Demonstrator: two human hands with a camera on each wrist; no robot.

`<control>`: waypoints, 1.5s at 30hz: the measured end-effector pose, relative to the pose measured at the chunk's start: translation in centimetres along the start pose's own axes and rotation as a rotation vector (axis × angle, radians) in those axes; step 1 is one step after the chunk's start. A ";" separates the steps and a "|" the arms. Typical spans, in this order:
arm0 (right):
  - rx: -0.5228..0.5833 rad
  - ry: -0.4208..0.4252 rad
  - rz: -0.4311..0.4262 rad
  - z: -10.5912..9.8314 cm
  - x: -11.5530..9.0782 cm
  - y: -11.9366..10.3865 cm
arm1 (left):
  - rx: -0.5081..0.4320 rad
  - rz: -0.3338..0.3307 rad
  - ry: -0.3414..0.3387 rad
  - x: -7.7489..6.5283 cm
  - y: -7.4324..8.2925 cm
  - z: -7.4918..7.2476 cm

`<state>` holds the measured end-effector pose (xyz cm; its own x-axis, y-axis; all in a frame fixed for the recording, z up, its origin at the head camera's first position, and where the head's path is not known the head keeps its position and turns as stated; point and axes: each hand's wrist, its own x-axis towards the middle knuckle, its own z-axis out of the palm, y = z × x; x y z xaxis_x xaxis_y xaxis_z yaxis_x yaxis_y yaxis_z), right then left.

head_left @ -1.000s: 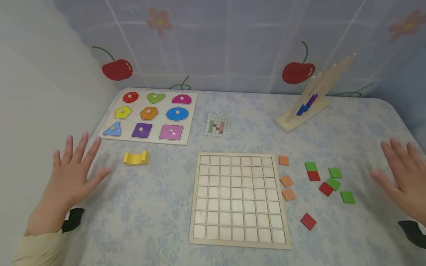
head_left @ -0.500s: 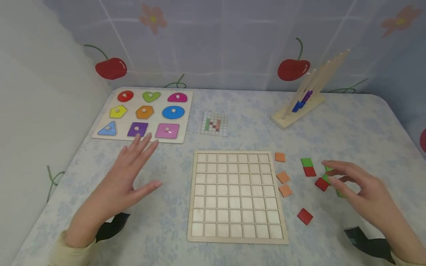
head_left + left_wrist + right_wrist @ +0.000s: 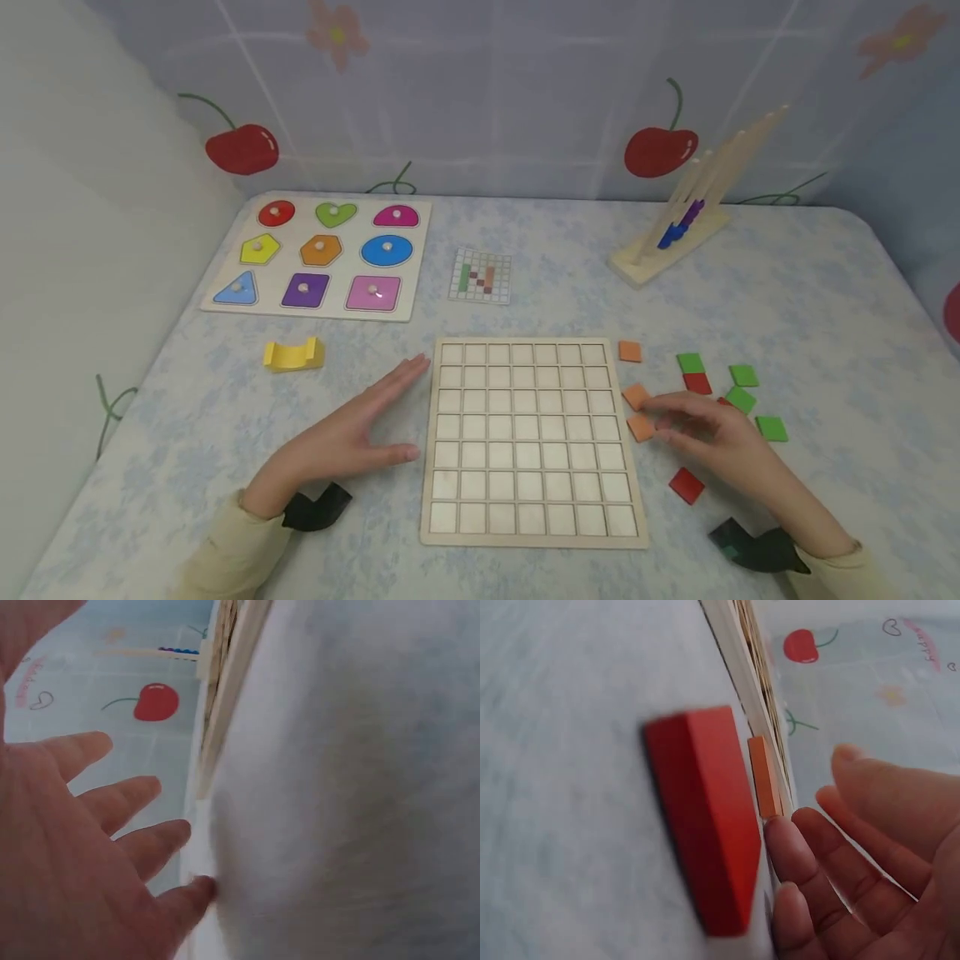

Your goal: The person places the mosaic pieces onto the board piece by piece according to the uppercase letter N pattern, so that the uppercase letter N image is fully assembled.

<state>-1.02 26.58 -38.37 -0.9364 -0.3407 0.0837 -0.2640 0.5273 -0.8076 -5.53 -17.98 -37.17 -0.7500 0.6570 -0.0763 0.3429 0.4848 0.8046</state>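
A wooden grid board [image 3: 528, 429] lies flat on the table, its square cells without tiles. Just off its left edge, my left hand [image 3: 348, 442] holds nothing, fingers extended and thumb spread. Over on the board's right side, my right hand [image 3: 720, 433] reaches to the orange tiles, fingertips right at the lower orange tile [image 3: 641, 428] and the middle orange tile [image 3: 636, 396]. In the right wrist view, the thumb stands apart from the fingers, which come close to an orange tile [image 3: 763, 776]. A red tile [image 3: 709, 825] looms large there.
Green tiles [image 3: 744, 375] and red tiles lie beyond the right hand, one red partly hidden. A third orange tile [image 3: 630, 351] sits higher. Behind are a patterned card [image 3: 481, 277], a shape puzzle [image 3: 337, 293] and a peg rack [image 3: 637, 272]. A yellow block [image 3: 294, 356] lies left.
Both hands have come inward from the table's sides: the left to the board's left edge, the right past the green tiles to the orange ones. The tiles have stayed in place.
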 end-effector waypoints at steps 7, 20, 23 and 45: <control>-0.012 0.002 0.007 0.5 -0.1 0.4 | 0.084 0.044 -0.059 0.3 -1.4 1.1; -0.227 0.056 -0.111 1.2 0.4 0.5 | 0.302 0.104 -0.067 0.6 -1.3 1.9; -0.244 0.063 -0.121 1.2 0.6 0.4 | 0.311 0.101 -0.071 0.7 -1.4 1.9; -0.057 0.145 -0.138 2.9 7.5 -5.6 | 0.307 0.092 -0.081 0.7 -1.5 2.1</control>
<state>-5.84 18.80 -34.89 -0.9128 -0.2990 0.2780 -0.4010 0.5283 -0.7484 -5.37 -17.08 -39.66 -0.6650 0.7438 -0.0679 0.5709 0.5648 0.5959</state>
